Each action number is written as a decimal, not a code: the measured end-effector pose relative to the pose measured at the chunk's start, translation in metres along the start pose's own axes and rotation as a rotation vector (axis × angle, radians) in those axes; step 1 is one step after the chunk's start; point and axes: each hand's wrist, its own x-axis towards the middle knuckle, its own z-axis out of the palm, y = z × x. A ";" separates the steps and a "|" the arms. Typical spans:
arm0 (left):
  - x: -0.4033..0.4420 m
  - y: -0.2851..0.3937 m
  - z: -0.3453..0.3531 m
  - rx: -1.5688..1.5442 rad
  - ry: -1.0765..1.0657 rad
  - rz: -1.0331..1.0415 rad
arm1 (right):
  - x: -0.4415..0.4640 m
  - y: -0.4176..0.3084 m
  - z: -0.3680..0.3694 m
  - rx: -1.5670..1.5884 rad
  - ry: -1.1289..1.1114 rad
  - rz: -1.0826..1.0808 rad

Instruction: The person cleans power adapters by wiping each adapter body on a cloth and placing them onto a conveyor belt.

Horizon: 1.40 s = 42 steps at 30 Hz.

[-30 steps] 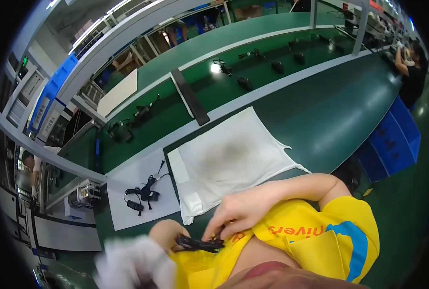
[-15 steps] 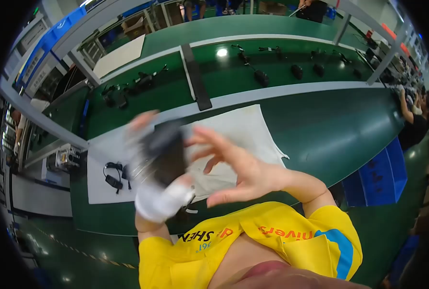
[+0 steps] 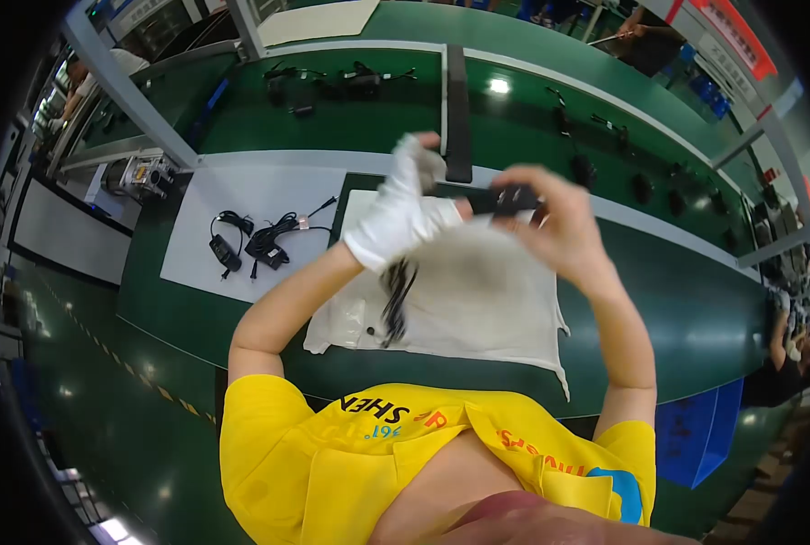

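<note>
A black power adapter (image 3: 514, 199), slightly blurred, is held up over the pale cloth (image 3: 477, 300). My right hand (image 3: 564, 222), bare, grips its right end between thumb and fingers. On my left hand (image 3: 405, 204) is a white glove that leaves the fingertips bare; those fingertips meet the adapter's left end, and part of the grip is hidden. Below the glove a black cord (image 3: 396, 304) hangs in a blurred bundle in front of the cloth. Two black adapters with cords, the left one (image 3: 225, 252) and the right one (image 3: 273, 247), lie on the white sheet (image 3: 187, 245).
Beyond the bench runs a green conveyor (image 3: 350, 123) carrying several black adapters, with a dark bar (image 3: 457, 118) across it. A metal device (image 3: 141, 177) stands at the left. Blue bin (image 3: 695, 436) sits low right; a co-worker (image 3: 791, 354) is at far right.
The view has shifted left and down. My right hand, open and apart before, now grips the adapter. My left hand has turned, and the cord bundle now hangs beneath it.
</note>
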 end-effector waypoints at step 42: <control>0.152 -0.153 -0.057 1.117 -0.415 -0.349 | 0.064 0.286 0.098 0.014 0.644 0.411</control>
